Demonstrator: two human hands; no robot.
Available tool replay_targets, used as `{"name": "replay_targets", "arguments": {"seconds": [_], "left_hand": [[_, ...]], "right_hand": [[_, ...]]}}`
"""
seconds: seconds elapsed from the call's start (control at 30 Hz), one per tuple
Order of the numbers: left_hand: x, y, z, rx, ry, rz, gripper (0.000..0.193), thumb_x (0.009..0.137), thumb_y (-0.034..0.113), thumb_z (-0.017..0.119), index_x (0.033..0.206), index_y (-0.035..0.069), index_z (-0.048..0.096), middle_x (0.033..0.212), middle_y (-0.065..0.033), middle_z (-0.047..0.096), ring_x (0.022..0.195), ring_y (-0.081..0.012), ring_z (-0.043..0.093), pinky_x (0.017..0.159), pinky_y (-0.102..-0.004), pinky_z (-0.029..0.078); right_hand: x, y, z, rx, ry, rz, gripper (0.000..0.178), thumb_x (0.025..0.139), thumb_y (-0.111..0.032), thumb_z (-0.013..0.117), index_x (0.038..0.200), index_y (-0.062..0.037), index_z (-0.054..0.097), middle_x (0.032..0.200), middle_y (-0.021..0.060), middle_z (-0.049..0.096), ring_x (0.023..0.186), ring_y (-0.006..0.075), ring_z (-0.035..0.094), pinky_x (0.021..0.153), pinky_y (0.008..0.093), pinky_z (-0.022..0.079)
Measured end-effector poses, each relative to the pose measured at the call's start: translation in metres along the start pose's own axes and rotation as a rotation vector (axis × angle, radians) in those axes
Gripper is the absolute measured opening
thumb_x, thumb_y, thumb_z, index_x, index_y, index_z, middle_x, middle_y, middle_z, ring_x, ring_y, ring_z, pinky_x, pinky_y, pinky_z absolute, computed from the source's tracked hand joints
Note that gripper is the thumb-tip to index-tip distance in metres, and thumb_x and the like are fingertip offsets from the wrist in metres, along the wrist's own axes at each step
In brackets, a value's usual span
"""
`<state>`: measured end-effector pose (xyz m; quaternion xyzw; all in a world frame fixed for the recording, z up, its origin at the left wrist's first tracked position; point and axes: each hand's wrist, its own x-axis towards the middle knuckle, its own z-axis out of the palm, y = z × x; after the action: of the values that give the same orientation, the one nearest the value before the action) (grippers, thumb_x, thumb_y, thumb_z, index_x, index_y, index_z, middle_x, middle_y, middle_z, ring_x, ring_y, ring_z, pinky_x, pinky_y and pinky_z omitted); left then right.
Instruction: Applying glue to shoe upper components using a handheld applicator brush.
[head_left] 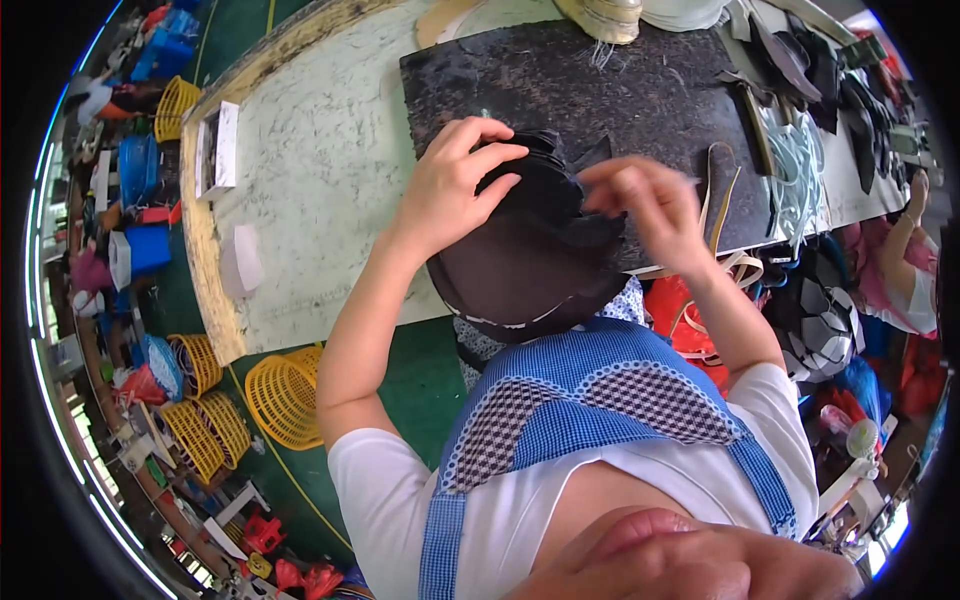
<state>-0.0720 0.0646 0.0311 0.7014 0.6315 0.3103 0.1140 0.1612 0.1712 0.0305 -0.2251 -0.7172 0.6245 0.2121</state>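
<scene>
A stack of thin, curved black pieces (530,255), like cut leather or fabric, leans over the near edge of the table against my apron. My left hand (458,185) grips its upper left edge, fingers bent over the top layers and thumb on the face. At the stack's upper right edge, my right hand (655,205) has its fingers pinched together at a black layer; motion blurs it slightly. Under the stack's far end lies a dark, worn board (640,110) on the pale table.
Pale blue cords (795,165) and dark cut pieces lie at the table's right. A spool of cream thread (610,18) stands at the far edge. A small white box (216,150) is on the left. Yellow baskets (285,395) stand on the green floor. Another person (900,260) is at far right.
</scene>
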Motion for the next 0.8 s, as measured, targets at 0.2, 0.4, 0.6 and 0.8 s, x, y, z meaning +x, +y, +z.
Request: {"name": "replay_targets", "arguments": {"seconds": [0.2,0.4,0.6,0.8], "left_hand": [[-0.006,0.01,0.01,0.015,-0.03,0.011,0.031,0.076,0.003,0.069,0.106,0.008,0.067,0.108,-0.0056,0.058,0.097,-0.0236,0.058,0.086,-0.0345,0.049],[-0.013,0.019,0.007,0.044,0.065,0.003,0.026,0.072,0.0,0.07,0.097,0.006,0.066,0.105,-0.0069,0.058,0.096,-0.0259,0.057,0.083,-0.0361,0.049],[-0.015,0.033,0.007,0.116,-0.05,0.078,0.02,0.071,-0.001,0.067,0.085,0.006,0.056,0.119,-0.0096,0.056,0.115,-0.0289,0.053,0.095,-0.0399,0.043],[-0.018,0.032,0.01,0.146,-0.048,0.065,0.019,0.072,-0.003,0.065,0.086,0.005,0.055,0.116,-0.0109,0.056,0.112,-0.0292,0.054,0.094,-0.0396,0.044]], "right_hand": [[0.007,0.015,0.018,-0.401,-0.113,-0.39,0.012,0.088,-0.004,0.058,0.097,-0.0005,0.065,0.08,0.0122,0.063,0.074,0.0292,0.061,0.065,0.0381,0.049],[0.004,0.0,0.013,-0.1,0.034,-0.256,0.032,0.1,-0.02,0.043,0.11,0.0017,0.065,0.079,0.0093,0.064,0.073,0.0155,0.059,0.067,0.0289,0.047],[0.006,0.005,0.005,-0.198,-0.062,-0.207,0.027,0.098,-0.017,0.048,0.101,0.0021,0.067,0.079,0.0099,0.064,0.071,0.0175,0.06,0.067,0.0293,0.048],[0.012,0.016,0.018,-0.387,0.011,-0.373,0.013,0.09,-0.008,0.058,0.088,0.003,0.064,0.075,0.0146,0.064,0.067,0.0257,0.063,0.061,0.0339,0.05]]}}
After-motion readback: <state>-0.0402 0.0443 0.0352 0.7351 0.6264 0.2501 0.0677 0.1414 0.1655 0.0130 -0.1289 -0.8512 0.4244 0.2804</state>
